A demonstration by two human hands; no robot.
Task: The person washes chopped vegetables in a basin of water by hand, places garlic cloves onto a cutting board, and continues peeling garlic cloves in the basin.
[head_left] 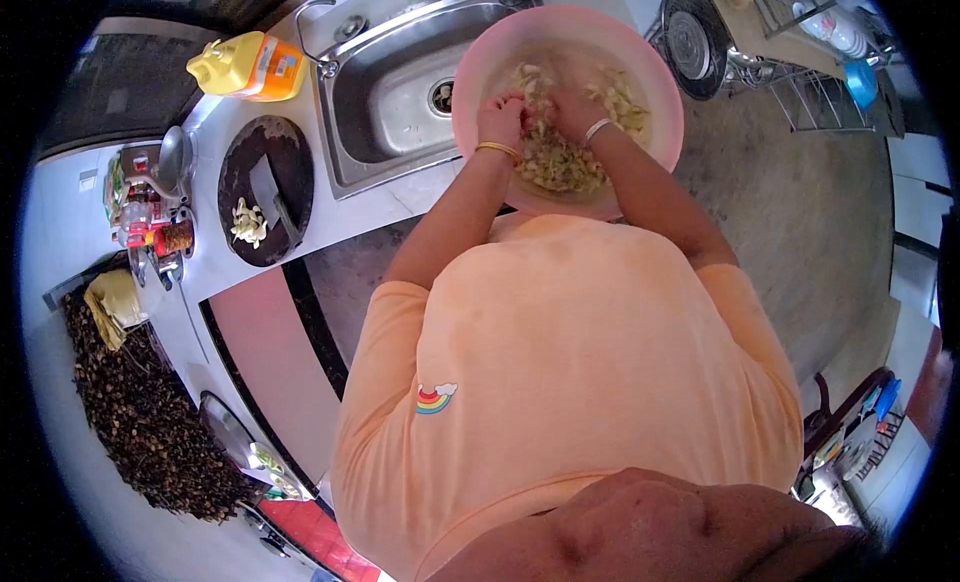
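Note:
A large pink basin stands at the right end of the counter, beside the sink, with water and pale green chopped vegetables in it. Inside the basin, my left hand, with a gold bangle at its wrist, has its fingers curled at the vegetables; what they hold is too small to make out. Close to its right, my right hand, a silver bangle at the wrist, reaches into the water among the pieces. Its fingers are mostly hidden by the water and vegetables.
Left of the basin is a steel sink with a faucet. Farther left lie a dark round board bearing a cleaver and garlic-like pieces, and a yellow jug. Bottles crowd the left edge; a wire rack stands at the upper right.

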